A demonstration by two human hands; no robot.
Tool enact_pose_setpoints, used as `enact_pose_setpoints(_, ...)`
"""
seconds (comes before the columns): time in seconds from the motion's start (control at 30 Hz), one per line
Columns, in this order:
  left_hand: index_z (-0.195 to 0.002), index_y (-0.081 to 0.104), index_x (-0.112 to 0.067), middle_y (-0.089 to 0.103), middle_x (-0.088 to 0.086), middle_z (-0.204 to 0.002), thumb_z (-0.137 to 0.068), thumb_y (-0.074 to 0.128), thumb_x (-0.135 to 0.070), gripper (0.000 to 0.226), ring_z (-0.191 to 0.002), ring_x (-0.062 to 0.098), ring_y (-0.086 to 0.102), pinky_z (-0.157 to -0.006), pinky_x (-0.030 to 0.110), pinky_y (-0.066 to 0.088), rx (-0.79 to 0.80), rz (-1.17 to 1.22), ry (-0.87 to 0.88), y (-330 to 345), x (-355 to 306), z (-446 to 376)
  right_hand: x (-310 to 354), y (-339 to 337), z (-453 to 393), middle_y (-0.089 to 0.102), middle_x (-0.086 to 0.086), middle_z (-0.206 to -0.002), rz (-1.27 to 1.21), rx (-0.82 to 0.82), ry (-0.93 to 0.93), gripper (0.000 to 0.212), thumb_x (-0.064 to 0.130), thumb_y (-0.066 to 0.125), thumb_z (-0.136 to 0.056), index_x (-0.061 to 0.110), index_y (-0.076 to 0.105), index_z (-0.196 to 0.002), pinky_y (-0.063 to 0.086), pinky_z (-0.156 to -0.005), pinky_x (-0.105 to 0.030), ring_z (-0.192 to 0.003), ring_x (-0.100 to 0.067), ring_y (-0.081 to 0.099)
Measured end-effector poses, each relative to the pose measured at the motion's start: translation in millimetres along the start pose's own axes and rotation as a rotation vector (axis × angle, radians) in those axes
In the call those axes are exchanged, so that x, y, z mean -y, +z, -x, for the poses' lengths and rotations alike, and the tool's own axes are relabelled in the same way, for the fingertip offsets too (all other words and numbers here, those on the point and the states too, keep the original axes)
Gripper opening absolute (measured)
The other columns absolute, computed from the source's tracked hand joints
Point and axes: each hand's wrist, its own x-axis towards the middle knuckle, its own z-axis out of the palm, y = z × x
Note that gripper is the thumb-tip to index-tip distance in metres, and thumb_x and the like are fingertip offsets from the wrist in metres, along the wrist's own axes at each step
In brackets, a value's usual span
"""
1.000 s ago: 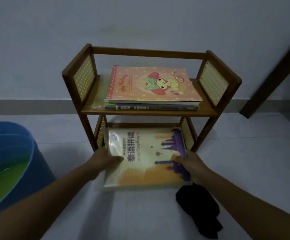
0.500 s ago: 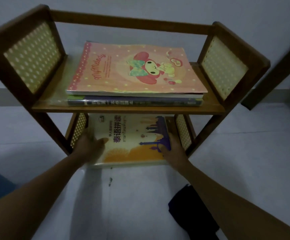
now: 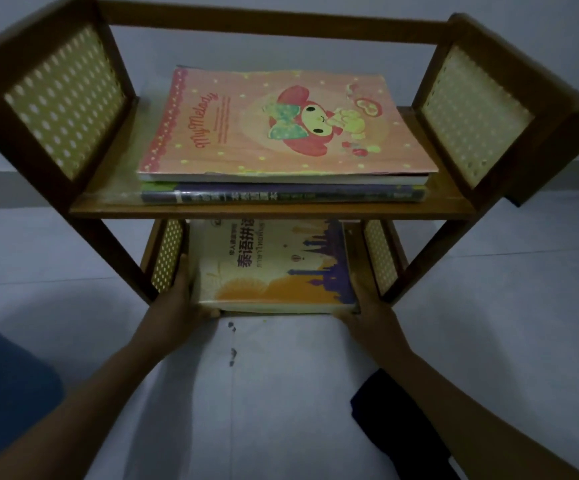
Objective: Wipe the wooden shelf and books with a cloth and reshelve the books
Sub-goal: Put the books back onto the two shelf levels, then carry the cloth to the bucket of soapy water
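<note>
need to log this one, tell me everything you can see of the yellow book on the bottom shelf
The yellow book lies flat, cover up, on the lower tier of the wooden shelf, its far end hidden under the upper board. The glossy cover shows dark red Chinese characters, a purple skyline and an orange band along the near edge. The left hand and the right hand hold its near corners.
</note>
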Motion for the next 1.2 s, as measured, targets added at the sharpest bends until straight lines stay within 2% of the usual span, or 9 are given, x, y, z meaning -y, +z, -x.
enact_pose_setpoints(0.23,-0.149,0.009,-0.007,0.046,0.017,-0.14,-0.072,0.08,-0.03,0.107,-0.123,0.032,0.052,-0.098,0.047,0.049,0.006,0.068,-0.017,-7,-1,9,8,-28,32,0.043,0.009,-0.137,-0.045,0.156,-0.013,0.081,0.027,0.068,-0.086,0.027,0.019,-0.15,0.037,-0.099,-0.024,-0.122,-0.009,0.044)
enact_pose_setpoints(0.4,-0.146,0.017,-0.023,0.038,0.008,-0.146,-0.073,0.081,-0.016,0.098,-0.127,0.024,0.045,-0.098,0.044,0.049,-0.063,0.094,0.118,-8,-12,54,-4,-63,103,0.039,-0.001,-0.144,0.177,0.35,0.269,0.074,0.042,0.065,-0.086,0.011,0.032,-0.145,0.034,-0.099,-0.018,-0.126,-0.016,0.042)
enact_pose_setpoints(0.5,-0.145,0.028,-0.015,0.041,0.004,-0.145,-0.074,0.08,-0.021,0.088,-0.125,0.021,0.048,-0.096,0.037,0.049,-0.026,0.068,0.108,2,-17,90,-12,-70,120,0.041,-0.006,-0.141,0.04,0.427,0.465,0.094,0.04,0.08,-0.073,0.009,0.029,-0.145,0.043,-0.098,-0.025,-0.127,-0.02,0.045)
enact_pose_setpoints(0.57,-0.146,0.028,-0.012,0.043,0.01,-0.144,-0.078,0.076,-0.029,0.084,-0.126,0.026,0.05,-0.096,0.037,0.05,0.021,0.035,0.038,7,-25,109,-13,-72,122,0.055,-0.007,-0.123,-0.027,0.443,0.56,0.081,0.037,0.086,-0.066,0.007,0.047,-0.13,0.051,-0.091,-0.032,-0.112,-0.021,0.056)
enact_pose_setpoints(0.63,-0.151,0.02,-0.009,0.032,0.012,-0.154,-0.083,0.071,-0.033,0.088,-0.137,0.028,0.039,-0.106,0.038,0.041,0.054,0.014,-0.036,8,-39,123,-8,-70,123,0.062,-0.003,-0.096,-0.025,0.443,0.519,0.045,0.034,0.085,-0.067,0.011,0.061,-0.098,0.054,-0.076,-0.031,-0.091,-0.018,0.062)
enact_pose_setpoints(0.7,-0.152,0.016,-0.01,0.025,0.01,-0.158,-0.087,0.066,-0.034,0.085,-0.142,0.025,0.032,-0.111,0.037,0.033,0.087,0.017,-0.049,5,-58,130,2,-69,122,0.054,0.004,-0.08,0.101,0.432,0.344,0.03,0.035,0.076,-0.078,0.022,0.048,-0.076,0.042,-0.063,-0.024,-0.08,-0.016,0.056)
enact_pose_setpoints(0.87,-0.147,0.032,-0.02,0.04,-0.001,-0.151,-0.089,0.06,-0.045,0.07,-0.135,0.013,0.041,-0.109,0.023,0.031,0.27,-0.019,0.085,-5,-98,137,51,-78,124,0.051,0.004,-0.082,0.151,0.497,0.13,0.017,0.022,0.055,-0.095,0.016,0.039,-0.091,0.036,-0.057,-0.02,-0.077,-0.013,0.051)
enact_pose_setpoints(1.0,-0.148,0.029,-0.033,0.037,-0.014,-0.149,-0.062,0.065,-0.076,0.102,-0.137,0.007,0.035,-0.111,0.029,0.034,0.465,0.451,-0.021,-35,-130,136,127,-97,121,0.062,-0.001,-0.093,-0.155,0.482,0.056,0.003,0.018,0.052,-0.097,0.018,0.054,-0.099,0.046,-0.066,-0.022,-0.082,-0.014,0.06)
enact_pose_setpoints(1.2,-0.139,0.047,-0.023,0.057,0.008,-0.137,-0.089,0.063,-0.038,0.054,-0.126,0.03,0.054,-0.108,0.054,0.039,0.529,1.235,-0.132,-100,-152,157,234,-105,117,0.065,-0.014,-0.121,-0.754,0.562,0.08,0.029,0.021,0.056,-0.096,0.012,0.058,-0.123,0.052,-0.092,-0.042,-0.111,-0.029,0.063)
